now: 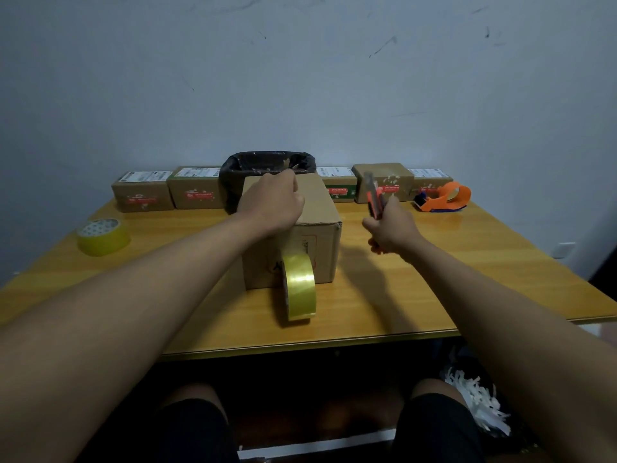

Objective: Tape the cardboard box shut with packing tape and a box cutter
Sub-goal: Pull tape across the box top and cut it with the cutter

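Observation:
A brown cardboard box stands in the middle of the wooden table, flaps closed. My left hand rests on its top, fingers curled at the far edge. A yellow-clear roll of packing tape hangs upright against the box's front face, its strip running up the front toward the top under my left hand. My right hand hovers to the right of the box, gripping a red and grey box cutter that points up and away.
A black-lined bin stands right behind the box. Several small taped boxes line the far edge. A second tape roll lies at the left, an orange tape dispenser at the far right. White shredded paper lies on the floor.

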